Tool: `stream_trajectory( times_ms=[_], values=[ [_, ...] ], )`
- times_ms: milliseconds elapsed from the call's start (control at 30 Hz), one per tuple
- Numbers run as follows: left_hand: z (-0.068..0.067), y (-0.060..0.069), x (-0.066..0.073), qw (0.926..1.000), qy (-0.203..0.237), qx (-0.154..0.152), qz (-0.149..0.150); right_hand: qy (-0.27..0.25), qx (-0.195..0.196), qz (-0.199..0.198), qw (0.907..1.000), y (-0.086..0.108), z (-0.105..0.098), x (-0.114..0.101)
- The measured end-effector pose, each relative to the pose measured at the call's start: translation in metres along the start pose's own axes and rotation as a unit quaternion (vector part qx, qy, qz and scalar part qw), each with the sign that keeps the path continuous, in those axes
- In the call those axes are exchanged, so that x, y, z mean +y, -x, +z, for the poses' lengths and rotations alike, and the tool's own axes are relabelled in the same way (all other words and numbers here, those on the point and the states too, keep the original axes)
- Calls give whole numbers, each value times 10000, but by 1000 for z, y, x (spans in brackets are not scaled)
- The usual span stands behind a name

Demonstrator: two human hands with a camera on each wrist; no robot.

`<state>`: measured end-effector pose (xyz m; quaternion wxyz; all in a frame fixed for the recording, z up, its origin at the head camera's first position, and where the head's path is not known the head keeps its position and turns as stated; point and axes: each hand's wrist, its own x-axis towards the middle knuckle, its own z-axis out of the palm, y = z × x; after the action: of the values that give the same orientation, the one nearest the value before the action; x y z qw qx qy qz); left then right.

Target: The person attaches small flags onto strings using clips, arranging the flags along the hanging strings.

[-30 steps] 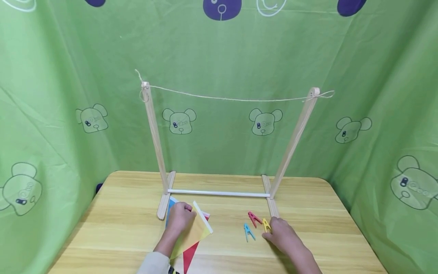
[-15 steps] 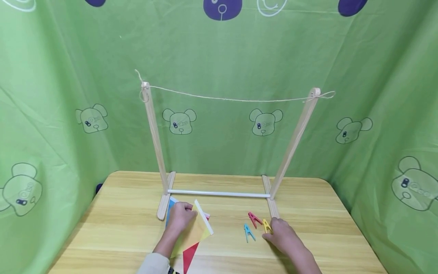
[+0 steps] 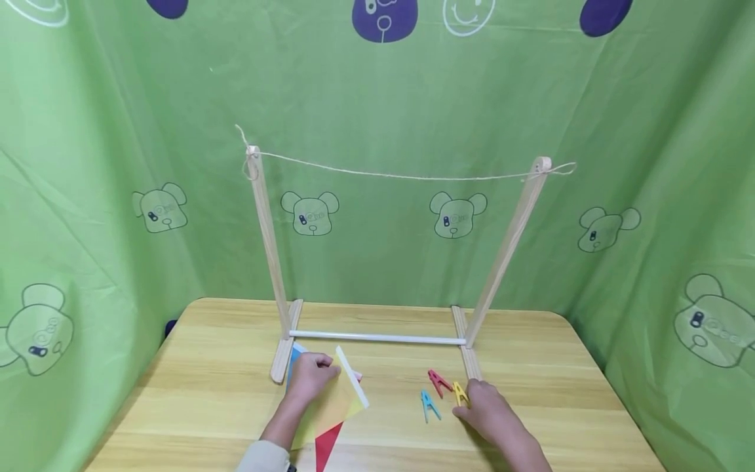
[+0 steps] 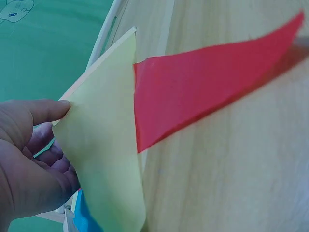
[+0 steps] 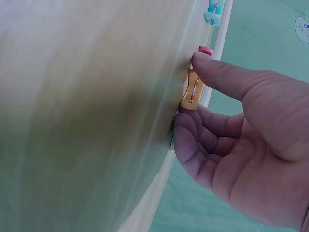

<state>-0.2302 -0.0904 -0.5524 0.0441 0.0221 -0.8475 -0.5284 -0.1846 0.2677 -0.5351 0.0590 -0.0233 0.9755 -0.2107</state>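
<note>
My left hand (image 3: pixel 309 379) pinches a yellow pennant flag (image 4: pixel 104 125) by a corner near its white edge, between thumb and fingers. Beneath it lie a red pennant (image 4: pixel 198 87) and a blue pennant (image 3: pixel 294 357), both partly covered. To the right, my right hand (image 3: pixel 489 413) has thumb and curled fingers at the two ends of a yellow clothespin (image 3: pixel 460 394), seemingly gripping it on the table. Close by lie a red clothespin (image 3: pixel 439 382) and a blue clothespin (image 3: pixel 430 406). In the right wrist view the yellow clothespin (image 5: pixel 193 89) shows between thumb and fingertips.
Behind the hands stands a wooden frame with a left post (image 3: pixel 269 242) and right post (image 3: pixel 510 249). A twine line (image 3: pixel 383 174) sags between their tops, and a white rod (image 3: pixel 377 337) joins their feet. Green curtain (image 3: pixel 377 275) encloses the wooden table (image 3: pixel 531 341).
The head view has tilted slightly, so the scene sits a little lower. Both hands, the flags and the clothespins stay almost where they were.
</note>
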Motion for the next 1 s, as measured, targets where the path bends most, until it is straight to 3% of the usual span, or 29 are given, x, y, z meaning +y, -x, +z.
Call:
stream_trajectory(
  times_ms=[300,667,1000],
  values=[
    [-1,1,4,9998,165,13,88,124,49,-77,9999,-1,-2,1],
    [-2,0,10,9967,791,50,-169,151,188,-112,9996,-1,-6,-1],
    [-4,-2,16,9895,1390,159,-359,-29,807,-250,9964,-5,-11,-1]
  ],
)
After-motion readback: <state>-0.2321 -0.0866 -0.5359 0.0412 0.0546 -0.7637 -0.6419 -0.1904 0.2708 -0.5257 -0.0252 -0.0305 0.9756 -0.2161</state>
